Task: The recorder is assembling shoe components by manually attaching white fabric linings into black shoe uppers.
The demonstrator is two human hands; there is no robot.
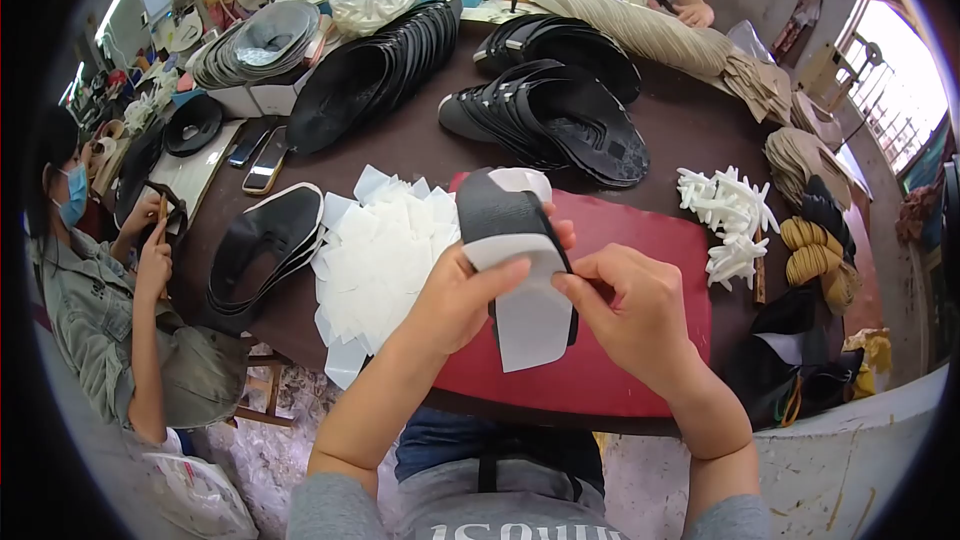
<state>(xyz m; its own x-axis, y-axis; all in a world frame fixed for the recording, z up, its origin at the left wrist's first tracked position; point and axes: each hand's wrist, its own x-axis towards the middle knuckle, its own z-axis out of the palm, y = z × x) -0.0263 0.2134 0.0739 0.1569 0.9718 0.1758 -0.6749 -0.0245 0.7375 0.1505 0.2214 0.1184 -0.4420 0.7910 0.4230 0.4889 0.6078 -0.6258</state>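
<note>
Left hand clamps black shoe upper, thumb on its white sheet; right hand pinches the right edge. Piece sits between the hands, above red mat on table, long axis roughly fore-and-aft, both hands in contact so neither is nearer.

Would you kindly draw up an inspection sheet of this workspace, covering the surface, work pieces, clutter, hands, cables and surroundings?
Surface: dark brown table, with a red mat at the near edge.
Work pieces: black piece and white sheet, held together above the mat.
Clutter: pile of white sheets, stacks of black shoe parts, two phones, small white pieces.
Hands: left hand grips the black piece, thumb on its white face; right hand pinches its edge.
Cables: nothing seen.
Surroundings: masked co-worker at left; another person's hand at far right; barred window.
</note>
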